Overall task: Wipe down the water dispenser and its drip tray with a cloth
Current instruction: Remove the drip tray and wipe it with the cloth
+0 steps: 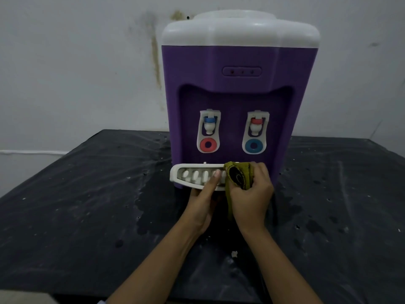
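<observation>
In front of me is a black, scuffed tabletop (87, 205) streaked with pale smears and dotted with white specks. A purple plastic water dispenser with a white top (236, 84) stands directly on it, towards the back edge. A small pale crumpled scrap (234, 254) lies on the surface between my forearms, and dark wet patches spread below the dispenser's base

Drip tray (192, 177): right end hidden under olive cloth (240, 177) and right hand (252, 194). Left hand (202, 201) covers front rim. Forearms cut off, bottom edge.
</observation>
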